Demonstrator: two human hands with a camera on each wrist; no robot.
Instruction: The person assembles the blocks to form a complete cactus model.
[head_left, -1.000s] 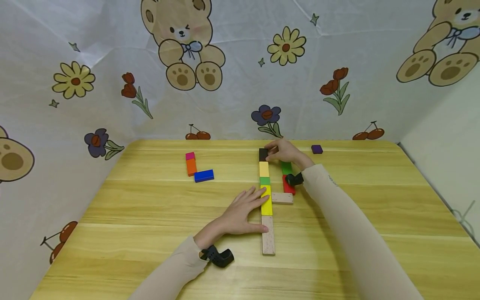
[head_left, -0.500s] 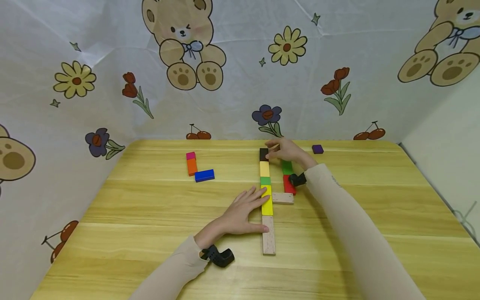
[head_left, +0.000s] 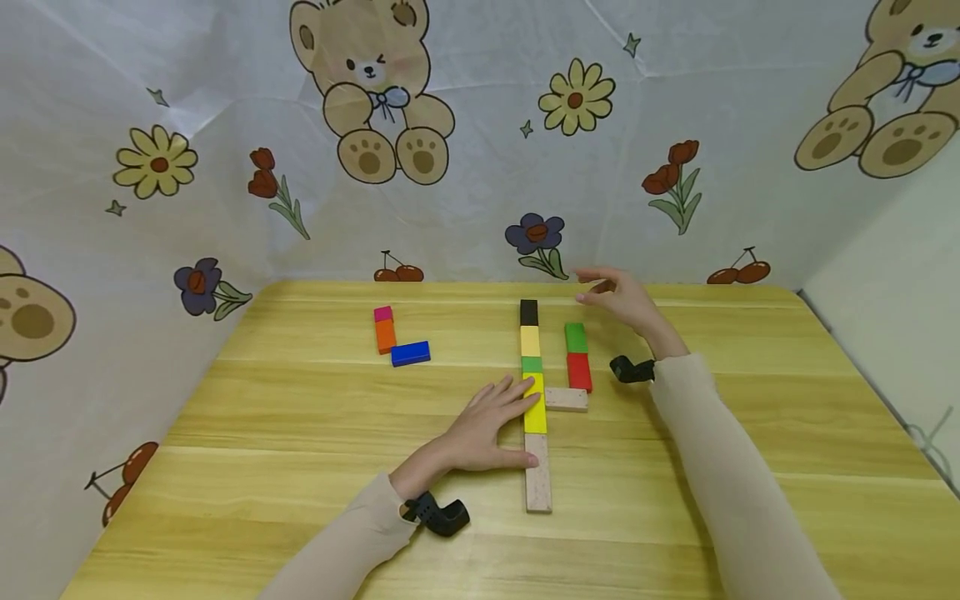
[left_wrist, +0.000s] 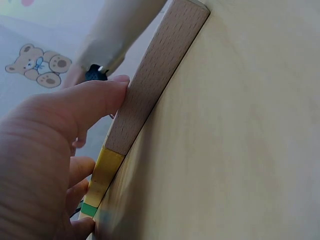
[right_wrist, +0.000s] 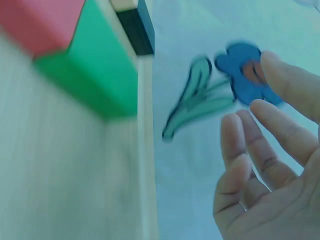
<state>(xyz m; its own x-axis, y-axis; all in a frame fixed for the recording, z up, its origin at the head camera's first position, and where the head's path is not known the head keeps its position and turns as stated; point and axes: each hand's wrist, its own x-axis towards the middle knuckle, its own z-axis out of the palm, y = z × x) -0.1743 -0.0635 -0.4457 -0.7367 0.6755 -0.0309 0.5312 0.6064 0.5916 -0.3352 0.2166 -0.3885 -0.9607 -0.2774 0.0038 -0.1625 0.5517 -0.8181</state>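
Observation:
A straight row of wooden blocks runs away from me: plain wood (head_left: 538, 490), yellow (head_left: 536, 419), small green (head_left: 532, 364), pale yellow (head_left: 530, 341) and black (head_left: 529, 312). My left hand (head_left: 480, 433) rests on its left side, fingertips on the yellow block and thumb touching the plain one. Beside the yellow block, another plain block (head_left: 566, 400) juts rightward. A red block (head_left: 579, 372) and a green block (head_left: 576, 337) extend from it toward the back. Beyond them, my right hand (head_left: 626, 300) hovers with loosely bent fingers, holding nothing.
To the left lie a pink block (head_left: 383, 313), an orange block (head_left: 386, 337) and a blue block (head_left: 410, 354). A patterned cloth (head_left: 465, 167) hangs behind the wooden table (head_left: 300, 433). The purple block at the back right is hidden behind my right hand.
My right hand has let go of the black block and moved right, covering the spot where the purple block lay. My left hand stays in place.

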